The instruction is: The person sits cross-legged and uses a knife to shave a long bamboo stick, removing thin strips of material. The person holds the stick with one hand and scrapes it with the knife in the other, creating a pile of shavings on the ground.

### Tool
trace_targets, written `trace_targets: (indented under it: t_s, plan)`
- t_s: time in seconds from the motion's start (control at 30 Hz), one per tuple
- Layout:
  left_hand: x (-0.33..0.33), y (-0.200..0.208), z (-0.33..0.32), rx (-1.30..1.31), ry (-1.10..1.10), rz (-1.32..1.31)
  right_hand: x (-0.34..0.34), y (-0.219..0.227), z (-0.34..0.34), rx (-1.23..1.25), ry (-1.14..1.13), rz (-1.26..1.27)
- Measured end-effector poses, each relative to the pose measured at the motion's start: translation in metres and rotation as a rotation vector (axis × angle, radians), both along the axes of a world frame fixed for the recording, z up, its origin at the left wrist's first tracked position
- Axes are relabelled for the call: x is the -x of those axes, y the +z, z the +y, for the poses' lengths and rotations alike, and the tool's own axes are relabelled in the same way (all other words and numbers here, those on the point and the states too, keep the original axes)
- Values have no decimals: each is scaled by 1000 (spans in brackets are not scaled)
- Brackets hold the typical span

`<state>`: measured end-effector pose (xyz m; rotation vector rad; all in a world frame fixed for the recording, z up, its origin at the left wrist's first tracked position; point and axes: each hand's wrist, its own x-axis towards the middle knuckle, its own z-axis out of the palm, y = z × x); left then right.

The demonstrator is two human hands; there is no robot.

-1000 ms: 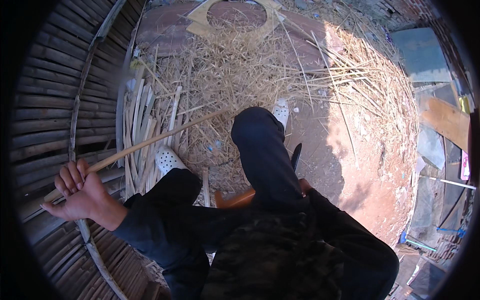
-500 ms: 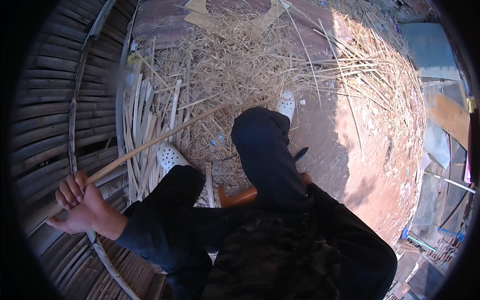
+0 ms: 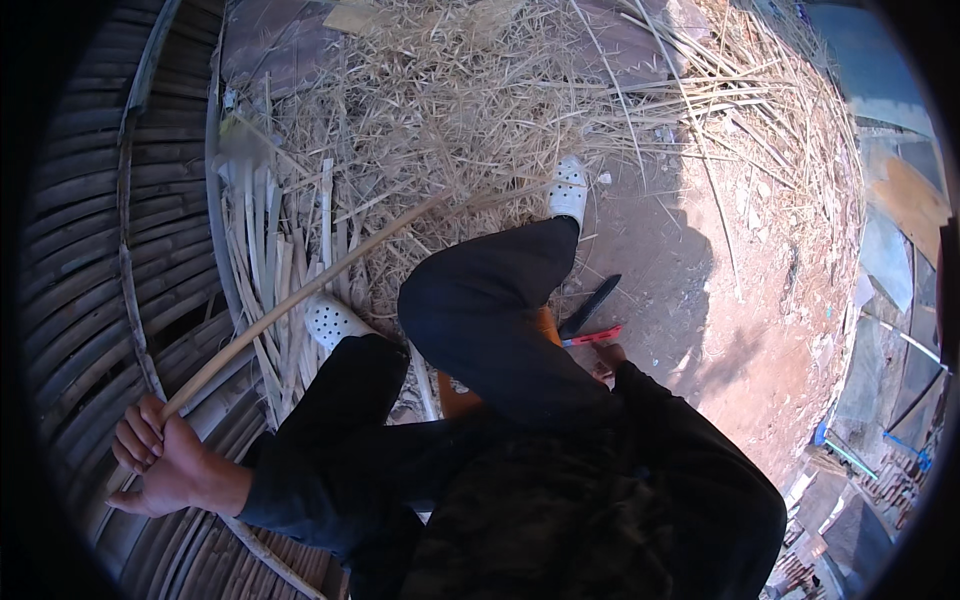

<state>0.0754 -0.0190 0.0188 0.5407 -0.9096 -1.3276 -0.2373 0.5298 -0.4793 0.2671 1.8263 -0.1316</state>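
My left hand (image 3: 160,462) is closed round a long thin bamboo strip (image 3: 300,296) that runs up and right from it into the heap of dry straw (image 3: 470,110). My right hand (image 3: 606,358) is mostly hidden behind my raised right knee (image 3: 480,310); it grips a knife with a red handle (image 3: 592,338) and a dark blade (image 3: 590,305) pointing up and right above the red earth. I am seated, in dark trousers and white perforated clogs (image 3: 568,188).
A woven bamboo panel (image 3: 90,250) fills the left side. Cut pale bamboo slats (image 3: 270,250) lie beside my left foot (image 3: 335,322). Bare red ground (image 3: 740,330) lies to the right, with metal sheets and scrap (image 3: 900,230) at the far right edge.
My left hand has drawn the bamboo strip down and toward me. The view has tilted, and the knife blade and its red handle have come into sight beside my knee.
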Motion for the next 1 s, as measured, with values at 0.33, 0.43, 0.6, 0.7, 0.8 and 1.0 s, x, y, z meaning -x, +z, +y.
trace_targets:
  t_s: [0.33, 0.43, 0.6, 0.7, 0.8, 1.0]
  plan:
    - [12, 2, 2, -32, 26, 48, 23, 19, -57, -61, -577, 199]
    - [24, 10, 8, -73, 93, 1, 42, 33, -62, 224, -647, 514]
    - [32, 4, 10, -18, 29, -31, 79, 135, -121, 895, -829, 594]
    - [16, 13, 18, 19, 68, 80, 80, 235, -196, 1096, -573, 592]
    - [-14, 33, 29, 122, -25, 122, 56, 332, -261, 1438, -473, 390]
    - [-112, 82, 83, 305, 71, 105, -36, 407, -342, 1817, -290, 147]
